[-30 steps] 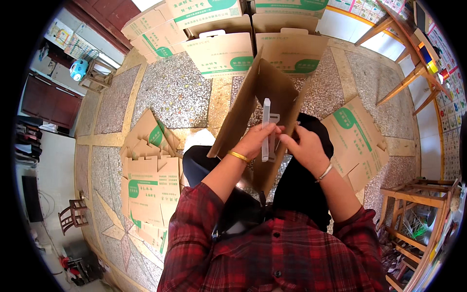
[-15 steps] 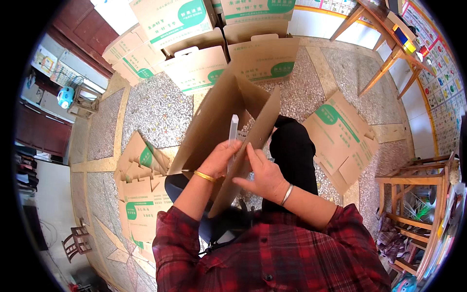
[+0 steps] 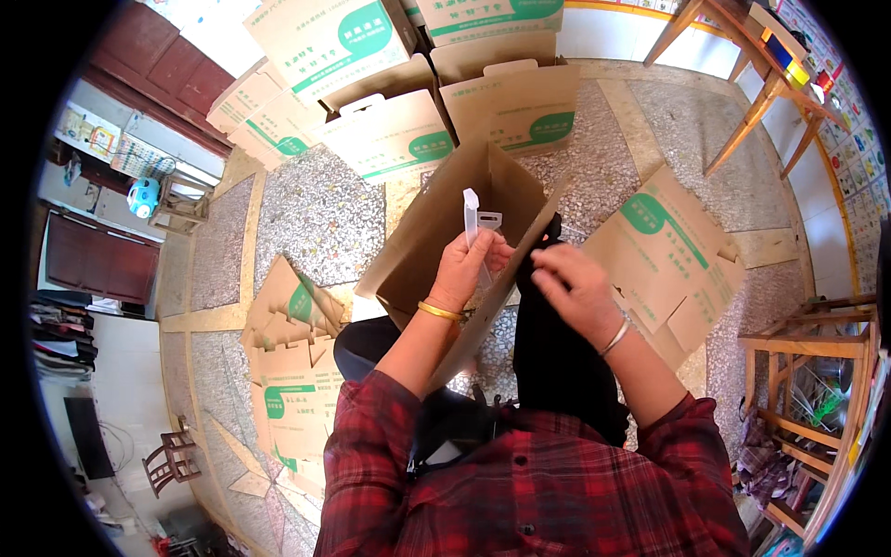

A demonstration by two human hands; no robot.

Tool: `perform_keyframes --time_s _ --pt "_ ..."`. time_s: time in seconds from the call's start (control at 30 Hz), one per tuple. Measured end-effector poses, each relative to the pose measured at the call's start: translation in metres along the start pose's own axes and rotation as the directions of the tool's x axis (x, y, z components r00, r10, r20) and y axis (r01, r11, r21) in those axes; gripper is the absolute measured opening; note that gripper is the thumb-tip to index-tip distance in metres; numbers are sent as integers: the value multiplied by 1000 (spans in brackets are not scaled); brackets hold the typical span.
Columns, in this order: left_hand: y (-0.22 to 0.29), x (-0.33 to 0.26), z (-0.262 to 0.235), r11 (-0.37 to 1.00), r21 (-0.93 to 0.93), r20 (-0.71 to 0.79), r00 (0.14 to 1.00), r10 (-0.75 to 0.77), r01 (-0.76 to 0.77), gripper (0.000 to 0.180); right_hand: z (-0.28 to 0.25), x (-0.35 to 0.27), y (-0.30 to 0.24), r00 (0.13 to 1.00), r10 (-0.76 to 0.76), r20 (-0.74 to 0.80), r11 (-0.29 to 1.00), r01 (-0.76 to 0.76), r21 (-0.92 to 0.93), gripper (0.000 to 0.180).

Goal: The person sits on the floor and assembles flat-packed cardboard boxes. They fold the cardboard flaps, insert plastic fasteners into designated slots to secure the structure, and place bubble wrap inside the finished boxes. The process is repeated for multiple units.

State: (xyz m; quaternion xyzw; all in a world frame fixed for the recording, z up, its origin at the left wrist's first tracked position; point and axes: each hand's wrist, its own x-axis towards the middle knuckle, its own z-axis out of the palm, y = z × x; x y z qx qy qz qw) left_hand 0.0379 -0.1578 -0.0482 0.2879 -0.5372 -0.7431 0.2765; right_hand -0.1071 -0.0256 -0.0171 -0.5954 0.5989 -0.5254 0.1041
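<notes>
An open brown cardboard box (image 3: 422, 246) stands tilted between my knees. My left hand (image 3: 461, 271) is inside it, thumb and fingers closed on a translucent white plastic carry handle (image 3: 471, 215). One long strip of the handle points up past the thumb, and a slotted end shows beside it. The fingers partly hide the lower part. Outside the box's right panel, my right hand (image 3: 577, 286) hovers above my dark trouser leg (image 3: 557, 357). Its fingers are loosely bent and apart from the thumb, with nothing visible in them.
Several printed cartons (image 3: 390, 135) with green patches stand in a stack ahead. Flattened cardboard (image 3: 664, 265) lies on the floor to the right, and more folded cardboard (image 3: 302, 404) is at the left. A wooden rack (image 3: 807, 348) stands at the right, a wooden table (image 3: 742, 70) farther off.
My right hand has left the box's right panel and moved right. My left hand still holds the plastic handle, whose slotted end now shows more. The whole view has shifted slightly.
</notes>
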Motion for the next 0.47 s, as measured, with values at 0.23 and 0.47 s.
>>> perform_keyframes --time_s 0.23,0.47 --pt "16 -6 14 985 153 94 993 69 -83 24 0 48 -14 988 -151 -9 960 144 -242 30" --pt "13 -1 1 987 129 144 987 75 -94 25 26 40 14 963 266 39 889 -261 376 16"
